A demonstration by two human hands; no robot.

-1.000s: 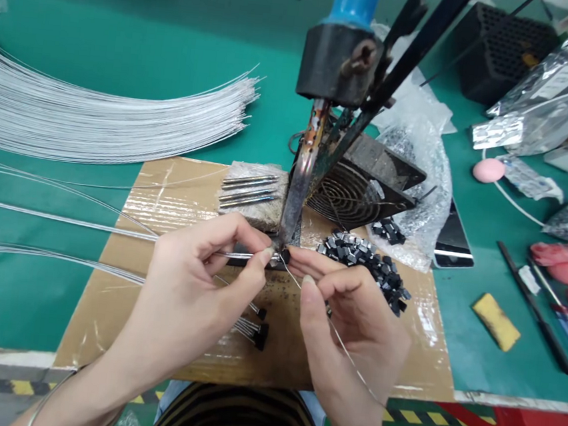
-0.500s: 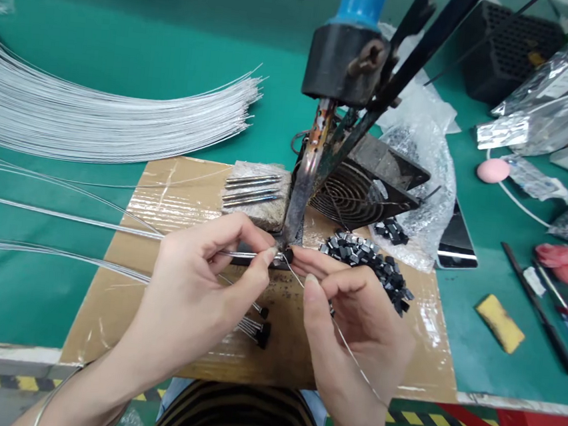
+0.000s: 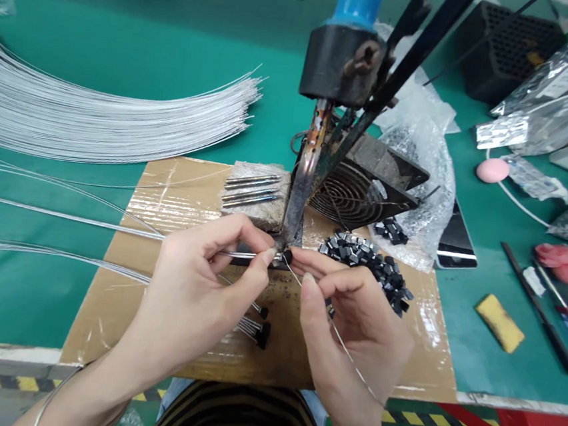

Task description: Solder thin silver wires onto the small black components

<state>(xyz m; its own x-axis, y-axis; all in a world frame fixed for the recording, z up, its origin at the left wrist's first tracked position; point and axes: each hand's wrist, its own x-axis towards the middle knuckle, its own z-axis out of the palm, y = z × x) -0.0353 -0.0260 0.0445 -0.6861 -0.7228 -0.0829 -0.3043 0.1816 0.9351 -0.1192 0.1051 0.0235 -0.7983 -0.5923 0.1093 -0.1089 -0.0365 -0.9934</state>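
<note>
My left hand [image 3: 207,279] pinches a thin bundle of grey wires [image 3: 244,255] near its end. A small black connector [image 3: 287,256] sits at the tip of that bundle, just under the iron's flat tip [image 3: 294,217]. My right hand [image 3: 354,320] has its fingers at the connector's right side and holds a thin solder wire [image 3: 350,359], which runs from the connector across the palm. Whether the iron touches the joint is too small to tell. Below the hands lie finished-looking wires with black ends [image 3: 261,335].
A heap of black connectors [image 3: 374,265] lies right of the hands on cardboard [image 3: 433,334]. Behind stand a fan [image 3: 361,193] and the iron's holder [image 3: 341,64]. A block with metal tips [image 3: 255,203], a large wire bundle [image 3: 172,122] and a yellow sponge [image 3: 499,323] lie around.
The iron and its holder have shifted slightly to the left. My right thumb has moved a little left along the solder wire. My left hand is nearly still.
</note>
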